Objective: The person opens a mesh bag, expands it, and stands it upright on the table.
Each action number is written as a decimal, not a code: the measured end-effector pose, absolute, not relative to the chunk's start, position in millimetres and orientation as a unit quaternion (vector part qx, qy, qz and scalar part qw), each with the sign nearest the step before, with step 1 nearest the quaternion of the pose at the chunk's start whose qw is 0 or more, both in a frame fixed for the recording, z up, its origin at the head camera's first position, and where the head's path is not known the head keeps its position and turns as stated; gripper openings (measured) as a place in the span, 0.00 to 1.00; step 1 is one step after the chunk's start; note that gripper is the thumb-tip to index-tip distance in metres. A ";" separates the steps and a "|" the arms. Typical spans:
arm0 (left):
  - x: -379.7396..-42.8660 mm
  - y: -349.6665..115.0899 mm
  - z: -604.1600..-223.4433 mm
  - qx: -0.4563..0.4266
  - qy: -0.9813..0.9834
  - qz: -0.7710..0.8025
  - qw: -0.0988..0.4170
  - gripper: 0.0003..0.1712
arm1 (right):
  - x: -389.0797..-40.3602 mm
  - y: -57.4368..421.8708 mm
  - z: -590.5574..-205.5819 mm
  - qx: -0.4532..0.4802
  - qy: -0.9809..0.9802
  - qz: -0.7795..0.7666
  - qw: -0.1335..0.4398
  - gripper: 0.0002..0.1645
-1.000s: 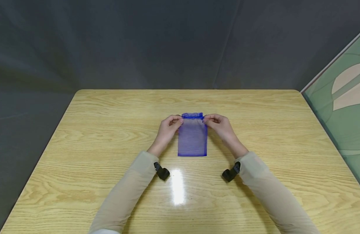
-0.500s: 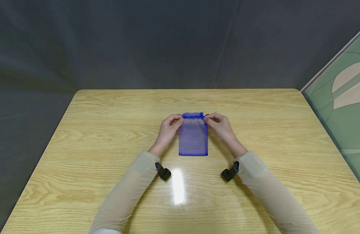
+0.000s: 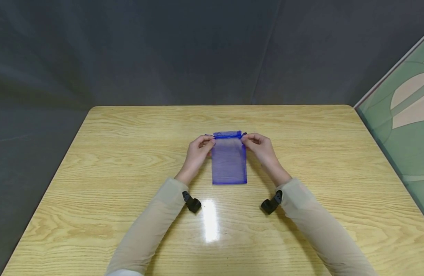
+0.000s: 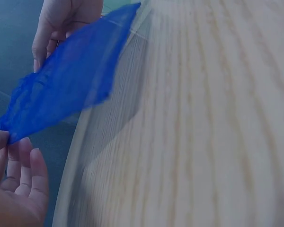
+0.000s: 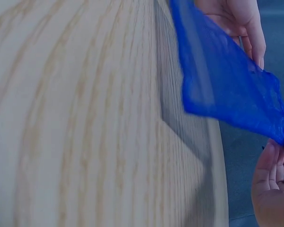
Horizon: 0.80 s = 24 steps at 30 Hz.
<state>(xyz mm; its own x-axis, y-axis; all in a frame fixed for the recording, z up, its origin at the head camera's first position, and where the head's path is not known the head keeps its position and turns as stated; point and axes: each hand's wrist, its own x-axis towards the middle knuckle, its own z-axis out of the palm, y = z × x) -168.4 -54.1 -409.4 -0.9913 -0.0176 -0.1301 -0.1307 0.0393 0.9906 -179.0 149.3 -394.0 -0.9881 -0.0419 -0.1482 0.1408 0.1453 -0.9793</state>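
Observation:
A sheer blue drawstring pouch (image 3: 229, 161) hangs between both hands above the table, its gathered neck at the top. My left hand (image 3: 197, 153) pinches the neck's left side between thumb and forefinger. On the right side, my right hand (image 3: 263, 151) pinches the same neck, and a small loop of drawstring (image 3: 244, 134) sticks up by its fingertips. In the left wrist view the pouch (image 4: 80, 71) slants over the wood, held clear of it, with a shadow below. The right wrist view shows the pouch (image 5: 217, 71) with its neck drawn toward the fingers.
The pale wood-grain table (image 3: 129, 161) stretches all round the hands. Behind it hangs a dark grey curtain (image 3: 198, 53), and a green patterned panel (image 3: 405, 115) stands at the right. A light reflection (image 3: 210, 222) shines on the near tabletop. Black wrist cameras (image 3: 192, 203) sit on both sleeves.
The pouch has shifted slightly to the right and its neck looks straighter and flatter across the top. Both hands keep their pinch and have barely moved.

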 end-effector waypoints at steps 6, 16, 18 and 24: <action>-168.3 -54.7 -409.2 -0.050 0.720 0.691 0.042 0.15 | -179.0 151.3 -393.3 0.036 0.757 -0.646 0.093 0.09; -167.4 -52.8 -408.7 -0.048 0.720 0.691 0.027 0.13 | -177.0 150.1 -391.5 0.027 0.759 -0.645 0.081 0.08; -167.0 -52.3 -408.2 -0.048 0.718 0.694 0.026 0.13 | -177.3 149.1 -391.8 0.026 0.759 -0.647 0.072 0.07; -166.1 -50.8 -407.8 -0.052 0.709 0.703 0.013 0.12 | -177.9 147.5 -391.7 0.035 0.741 -0.668 0.054 0.03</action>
<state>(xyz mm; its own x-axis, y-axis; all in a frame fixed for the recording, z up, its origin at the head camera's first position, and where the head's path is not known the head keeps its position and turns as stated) -166.1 -50.8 -407.8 -0.9942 -0.0551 -0.0922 -0.0927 0.0061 0.9957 -177.9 147.5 -391.7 -0.9916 -0.0202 -0.1280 0.1252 0.1046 -0.9866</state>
